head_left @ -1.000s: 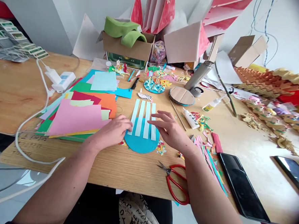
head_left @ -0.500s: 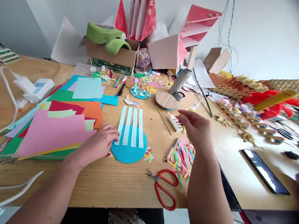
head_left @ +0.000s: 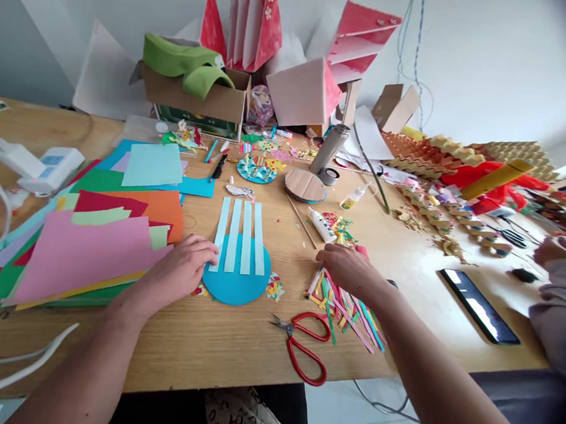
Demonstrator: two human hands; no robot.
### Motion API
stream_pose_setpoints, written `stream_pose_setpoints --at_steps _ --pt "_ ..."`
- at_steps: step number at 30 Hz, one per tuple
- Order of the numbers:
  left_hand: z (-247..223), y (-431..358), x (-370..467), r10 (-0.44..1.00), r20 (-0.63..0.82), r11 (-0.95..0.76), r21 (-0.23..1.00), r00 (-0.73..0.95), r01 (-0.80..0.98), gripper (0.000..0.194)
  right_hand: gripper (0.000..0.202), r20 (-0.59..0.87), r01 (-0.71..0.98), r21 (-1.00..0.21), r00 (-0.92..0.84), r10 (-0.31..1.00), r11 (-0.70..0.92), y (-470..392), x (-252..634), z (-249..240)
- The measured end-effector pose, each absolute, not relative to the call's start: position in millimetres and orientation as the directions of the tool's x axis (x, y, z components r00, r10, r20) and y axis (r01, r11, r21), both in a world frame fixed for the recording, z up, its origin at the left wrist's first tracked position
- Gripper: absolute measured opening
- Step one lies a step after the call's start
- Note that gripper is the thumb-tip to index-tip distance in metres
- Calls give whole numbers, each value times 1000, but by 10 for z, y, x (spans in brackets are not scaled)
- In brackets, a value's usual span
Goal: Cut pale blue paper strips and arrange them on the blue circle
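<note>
My left hand lies with its fingers loosely extended, the tips resting at the left edge of a blue paper disc and touching the lower end of the leftmost pale strip. Several pale blue paper strips lie side by side on the disc, their upper ends reaching past it onto the table. My right hand is over a pile of thin coloured paper strips, fingers bent down. Its thumb and fingertips are hidden. A pen lies just below its fingers. Red-handled scissors lie between my arms.
Coloured paper sheets are stacked at the left. Past my right hand are a glue bottle, a wooden stick, a cardboard disc and a metal flask. A phone and another person's hand are at the right.
My right hand has come down from beside the glue bottle onto the pile of coloured strips. My left hand stays at the disc. The view has shifted to the right.
</note>
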State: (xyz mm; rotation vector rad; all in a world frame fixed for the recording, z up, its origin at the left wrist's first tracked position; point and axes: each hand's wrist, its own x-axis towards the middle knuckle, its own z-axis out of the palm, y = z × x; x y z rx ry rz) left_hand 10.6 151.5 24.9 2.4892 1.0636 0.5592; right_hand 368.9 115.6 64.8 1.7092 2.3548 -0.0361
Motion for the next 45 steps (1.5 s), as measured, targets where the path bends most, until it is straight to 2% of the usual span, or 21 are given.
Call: stream_pose_setpoints --at_steps 3,8,15,17,18,20,22,25,27,30,34,40,45 --pt "266 1510 111 742 193 -641 485 642 595 35 29 -238 884 216 -365 900 415 1133 3684 593" --pt "291 1500 119 747 169 -631 481 642 608 32 20 -231 814 262 -468 853 518 1157 3739 557" --pt "317 1484 137 752 153 -621 488 641 613 32 18 -61 746 264 -619 783 611 1153 3851 587" --pt "320 1480 138 755 147 -620 479 640 621 32 16 69 786 191 -608 791 588 1138 3830 645" --pt "319 1479 138 755 144 -620 474 640 625 32 14 151 815 117 -579 801 567 1124 3801 673" --pt "316 1477 135 755 138 -621 465 640 632 32 8 313 844 -108 -473 824 525 1085 3701 716" --pt "311 1475 131 754 140 -623 461 641 632 32 6 400 791 -382 -325 857 478 1039 3547 741" --pt "311 1474 128 753 147 -625 466 641 627 32 7 351 540 -752 -158 923 379 986 3240 758" --pt "320 1472 130 754 140 -620 472 642 626 31 8 261 348 -890 -145 954 296 974 3018 760" --pt "339 1467 134 758 126 -610 482 639 628 30 9 147 136 -976 -149 978 167 994 2725 733" --pt "348 1462 131 759 121 -607 488 640 627 29 7 56 -47 -998 -145 988 50 1059 2487 636" --pt "317 1464 121 761 135 -610 482 634 629 28 8 19 -82 -997 -74 997 13 1123 2385 550" --pt "307 1471 117 759 140 -613 480 635 627 29 5 77 -73 -995 -27 997 75 1134 2445 613"
